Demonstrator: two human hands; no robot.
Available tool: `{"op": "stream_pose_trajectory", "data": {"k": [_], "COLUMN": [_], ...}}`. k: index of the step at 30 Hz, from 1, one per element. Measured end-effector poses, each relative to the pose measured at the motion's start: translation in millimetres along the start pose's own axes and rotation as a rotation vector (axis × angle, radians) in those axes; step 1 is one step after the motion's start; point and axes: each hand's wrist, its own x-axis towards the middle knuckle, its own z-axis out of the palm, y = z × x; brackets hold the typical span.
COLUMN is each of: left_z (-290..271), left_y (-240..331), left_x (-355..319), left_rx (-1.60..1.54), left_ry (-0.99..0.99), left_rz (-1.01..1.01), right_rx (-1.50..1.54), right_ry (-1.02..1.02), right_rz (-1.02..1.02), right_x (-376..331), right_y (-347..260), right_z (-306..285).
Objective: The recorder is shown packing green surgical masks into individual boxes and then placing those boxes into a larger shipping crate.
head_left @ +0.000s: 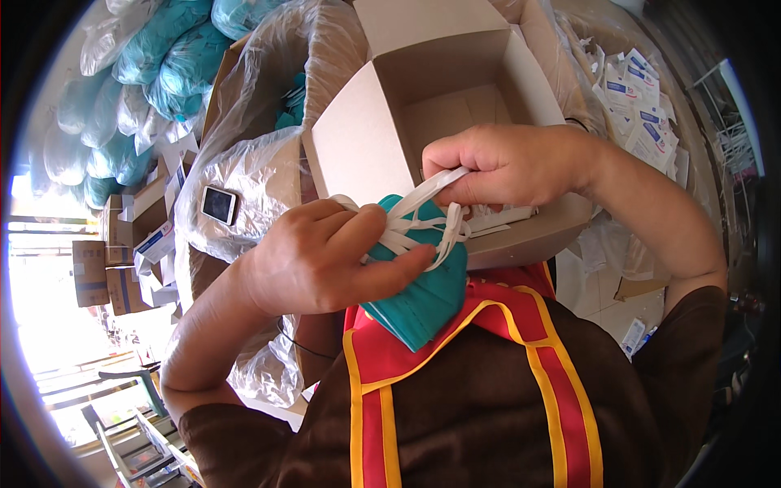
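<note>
Close to my chest, a teal folded face mask point(423, 309) hangs point down, with white elastic straps point(428, 190) looped across its top. My left hand point(313, 256) is closed on the mask's upper part and straps, thumb lying over the front. Between the thumb and fingers of my right hand point(512, 167) a strap is pinched and drawn out to the upper right. Whether more masks lie behind the front one, I cannot tell. Just beyond both hands stands an open cardboard box point(362, 122), and a few white pieces point(504, 220) show at its near edge, partly under my right hand.
A small device with a dark screen point(220, 205) rests on plastic sheeting left of the box. Behind it is a plastic-lined carton point(268, 81) with teal items. Filled teal bags point(191, 65) are piled far left, above stacked cartons point(89, 268). White printed packets point(639, 106) fill a container at right.
</note>
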Motion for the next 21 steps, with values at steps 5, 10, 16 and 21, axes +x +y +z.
{"op": "stream_pose_trajectory", "data": {"k": [5,10,16,21], "left_z": [-3,-6,-7,-12], "left_y": [-3,-4,-6,-4], "left_x": [-5,-3,2,3], "left_rx": [-0.01,-0.009,0.029,0.007], "left_ry": [-0.001,-0.034,0.026,-0.013], "left_rz": [-0.037,-0.042,-0.028,-0.036], "right_rx": [-0.05,0.039,0.228,0.098], "right_ry": [-0.059,-0.046,-0.139,-0.15], "right_rz": [0.009,-0.032,-0.018,-0.071], "right_x": [-8,-9,-1,0], "right_y": [14,13,13,11], "right_z": [-7,-2,8,2]}}
